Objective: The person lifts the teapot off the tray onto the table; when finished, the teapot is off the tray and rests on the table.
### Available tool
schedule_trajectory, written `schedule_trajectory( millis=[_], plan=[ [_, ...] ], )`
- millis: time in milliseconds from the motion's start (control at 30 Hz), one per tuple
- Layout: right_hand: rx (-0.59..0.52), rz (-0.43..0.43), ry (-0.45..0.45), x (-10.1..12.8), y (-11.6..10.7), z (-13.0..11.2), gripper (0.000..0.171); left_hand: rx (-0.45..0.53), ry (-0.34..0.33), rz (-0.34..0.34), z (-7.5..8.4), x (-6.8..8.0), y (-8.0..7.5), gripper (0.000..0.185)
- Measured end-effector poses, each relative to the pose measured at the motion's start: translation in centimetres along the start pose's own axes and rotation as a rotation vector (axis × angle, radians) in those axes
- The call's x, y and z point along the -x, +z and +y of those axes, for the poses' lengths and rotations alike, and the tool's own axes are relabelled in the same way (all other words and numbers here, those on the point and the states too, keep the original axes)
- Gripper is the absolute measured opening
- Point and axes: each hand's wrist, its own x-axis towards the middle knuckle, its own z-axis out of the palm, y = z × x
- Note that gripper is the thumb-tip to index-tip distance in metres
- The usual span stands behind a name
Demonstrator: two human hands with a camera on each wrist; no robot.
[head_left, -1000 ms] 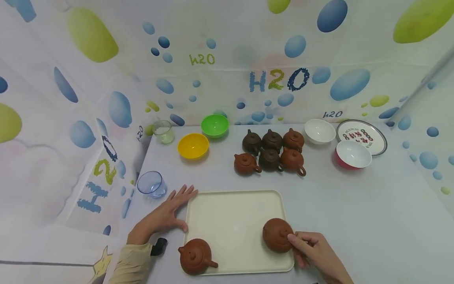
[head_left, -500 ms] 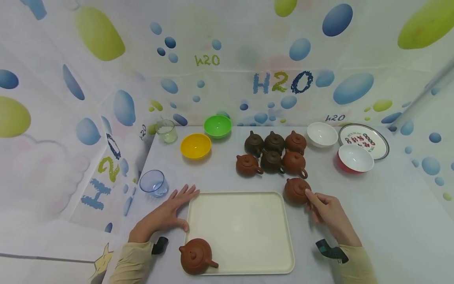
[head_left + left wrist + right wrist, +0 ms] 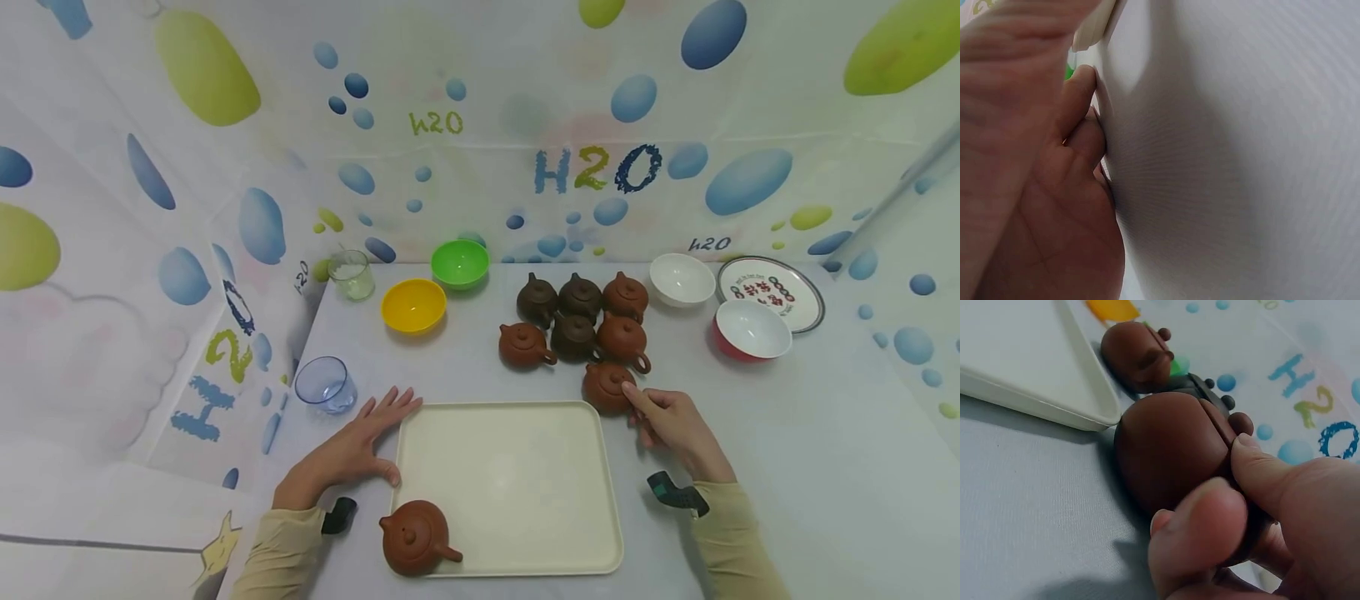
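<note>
Two hands work around the cream tray. Right hand pinches a reddish-brown clay teapot by its handle side, thumb and fingers curled round it; the pot sits on the table just beyond the tray's far right corner, touching or nearly touching the cluster of six teapots behind it. Left hand lies flat, fingers straight, against the tray's left edge, holding nothing. Another clay teapot stands on the tray's near left corner, closer to the left hand.
</note>
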Motion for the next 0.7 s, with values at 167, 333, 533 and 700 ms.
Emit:
schedule_trajectory(
  millis=[167,333,533,700],
  plan=[
    [0.008,0.011,0.02,-0.14,0.02,-0.02,0.056,-0.002,-0.001,-0.001,-0.11,-0.03,0.02,0.122],
    [0.031,0.026,0.023,0.04,-0.04,-0.05,0.058,-0.004,0.0,0.001,-0.17,-0.2,0.07,0.122],
    [0.146,0.094,-0.012,0.73,-0.07,-0.49,0.063,-0.001,-0.001,-0.002,-0.17,-0.23,0.09,0.121],
    [0.169,0.103,-0.019,0.74,0.13,-0.71,0.067,0.004,-0.008,0.003,-0.14,-0.03,0.01,0.121]
  ],
)
